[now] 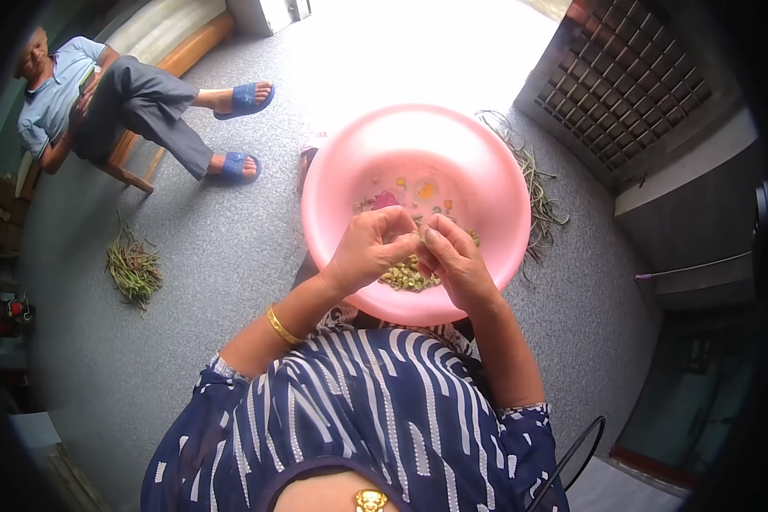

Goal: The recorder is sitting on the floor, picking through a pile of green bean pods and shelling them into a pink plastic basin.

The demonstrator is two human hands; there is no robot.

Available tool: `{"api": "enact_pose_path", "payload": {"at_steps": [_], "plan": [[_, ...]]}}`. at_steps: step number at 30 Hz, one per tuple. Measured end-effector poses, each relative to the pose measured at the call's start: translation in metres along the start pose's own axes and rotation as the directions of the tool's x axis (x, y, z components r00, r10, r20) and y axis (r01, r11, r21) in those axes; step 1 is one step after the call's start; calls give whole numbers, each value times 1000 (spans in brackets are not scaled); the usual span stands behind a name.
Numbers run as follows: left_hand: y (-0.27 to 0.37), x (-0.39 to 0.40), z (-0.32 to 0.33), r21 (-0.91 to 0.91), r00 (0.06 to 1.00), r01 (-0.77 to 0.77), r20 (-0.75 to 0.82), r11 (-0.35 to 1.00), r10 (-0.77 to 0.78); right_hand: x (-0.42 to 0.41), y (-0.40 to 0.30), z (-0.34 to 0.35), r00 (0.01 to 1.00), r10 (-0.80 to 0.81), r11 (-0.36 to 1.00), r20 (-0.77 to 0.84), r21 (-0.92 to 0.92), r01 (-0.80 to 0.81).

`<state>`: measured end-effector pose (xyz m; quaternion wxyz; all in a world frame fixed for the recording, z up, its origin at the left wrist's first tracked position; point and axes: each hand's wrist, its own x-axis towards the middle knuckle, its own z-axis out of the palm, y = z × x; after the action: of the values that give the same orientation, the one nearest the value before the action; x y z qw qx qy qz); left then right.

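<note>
Over a pink plastic basin (512,224), my left hand (374,246) and my right hand (457,259) meet fingertip to fingertip. Thumbs and forefingers pinch a small, pale green bean piece, mostly hidden by the fingers. Below them, shelled or broken green beans (402,276) lie heaped on the near side of the basin floor. Printed yellow and orange figures mark the basin's bottom, along with a magenta patch (386,200). The basin rests at my lap, its near rim against my patterned clothing.
Long bean pods or stems (537,185) lie on the floor right of the basin. Another bunch of long beans (134,269) lies at left. A seated person in blue slippers (240,166) is at upper left. A metal lattice door (621,89) stands at upper right.
</note>
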<state>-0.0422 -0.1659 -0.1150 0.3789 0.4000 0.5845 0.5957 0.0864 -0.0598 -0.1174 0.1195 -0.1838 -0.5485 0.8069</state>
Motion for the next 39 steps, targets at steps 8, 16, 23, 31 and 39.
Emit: {"api": "enact_pose_path", "payload": {"at_steps": [8, 16, 23, 31, 39], "plan": [[15, 2, 0, -268, 991, 111, 98, 957, -88, -1, 0, 4, 994, -97, 979, 50, 183, 86], [9, 4, -16, -525, 954, 299, 166, 796, -249, -2, -11, -6, 953, -294, 867, 70, 439, 235], [-12, 6, -18, -122, 982, 186, 27, 975, -184, 2, 4, -29, 969, -246, 958, 0, -151, 243], [-11, 7, -18, -585, 935, 354, 230, 730, -269, 8, 6, -17, 894, -446, 669, -50, -682, 296], [-16, 0, -5, -531, 976, 213, 157, 820, -152, 7, 2, 2, 736, -656, 235, 166, -882, 408]]}}
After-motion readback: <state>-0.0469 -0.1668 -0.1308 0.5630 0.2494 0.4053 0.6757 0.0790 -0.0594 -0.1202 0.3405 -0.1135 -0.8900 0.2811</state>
